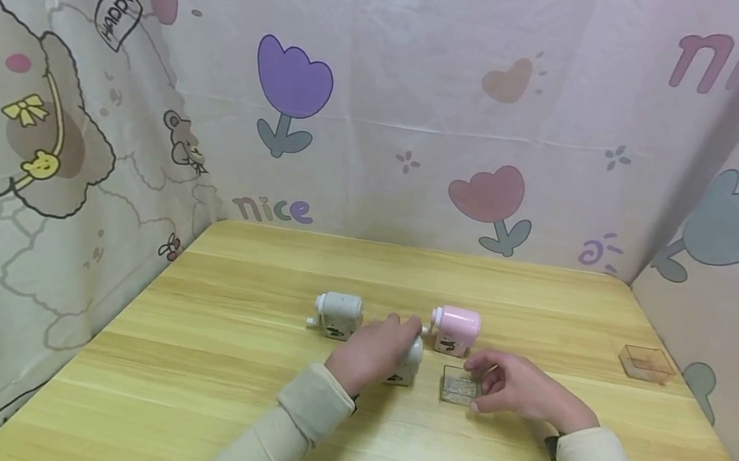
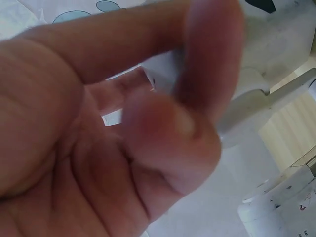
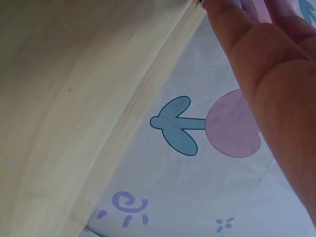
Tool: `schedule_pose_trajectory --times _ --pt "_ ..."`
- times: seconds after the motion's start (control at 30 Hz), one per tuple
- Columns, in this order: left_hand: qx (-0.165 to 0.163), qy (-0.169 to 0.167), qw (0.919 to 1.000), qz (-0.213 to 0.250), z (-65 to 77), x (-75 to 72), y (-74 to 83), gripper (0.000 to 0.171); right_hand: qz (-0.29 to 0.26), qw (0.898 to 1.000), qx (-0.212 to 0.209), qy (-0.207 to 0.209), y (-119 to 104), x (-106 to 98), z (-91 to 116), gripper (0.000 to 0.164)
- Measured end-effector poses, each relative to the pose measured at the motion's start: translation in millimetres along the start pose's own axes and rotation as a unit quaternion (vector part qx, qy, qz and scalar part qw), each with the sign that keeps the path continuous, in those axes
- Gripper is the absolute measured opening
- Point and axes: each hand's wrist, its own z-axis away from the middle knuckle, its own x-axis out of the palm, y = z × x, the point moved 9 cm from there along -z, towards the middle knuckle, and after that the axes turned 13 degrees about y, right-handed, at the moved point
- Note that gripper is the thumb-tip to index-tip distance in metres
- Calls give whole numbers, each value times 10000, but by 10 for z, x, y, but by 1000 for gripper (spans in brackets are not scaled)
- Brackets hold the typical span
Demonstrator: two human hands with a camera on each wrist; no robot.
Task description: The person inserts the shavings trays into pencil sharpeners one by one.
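Now left hand (image 1: pixel 374 350) grips sharpener (image 1: pixel 403 374); right hand (image 1: pixel 519 387) pinches clear tray (image 1: pixel 455 399) holding grey bits (image 1: pixel 460 386).

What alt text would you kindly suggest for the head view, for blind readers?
A person's left hand grips a pale pencil sharpener; the right hand is at a clear tray. Behind stand a grey crank sharpener and a pink crank sharpener; another clear tray lies at far right.

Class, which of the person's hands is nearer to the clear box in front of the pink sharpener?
Right. The right hand is at the right edge of the clear box; the left hand is farther off, to its left, on the pale sharpener.
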Motion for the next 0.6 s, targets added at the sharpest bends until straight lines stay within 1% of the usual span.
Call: schedule_pose_trajectory --times 0.07,0.17,0.27,0.33,0.47,0.6 --pt "-94 -102 9999 12 6 21 -11 40 39 10000 5 -5 -2 -2 3 62" --pt "-329 -250 9991 135 27 42 -55 44 148 9999 -7 -12 -9 0 3 64" --pt "-490 -291 9980 262 49 34 -89 44 256 9997 -29 -20 -18 8 1 64" --pt "-496 -274 9981 246 57 21 -98 43 313 9995 -48 -16 -22 13 0 62" --pt "-392 -268 9987 162 49 11 -92 40 433 9990 -88 12 -15 23 -11 58" --pt "-385 -315 9985 207 36 7 -94 37 492 9987 -143 80 -8 26 -29 58"
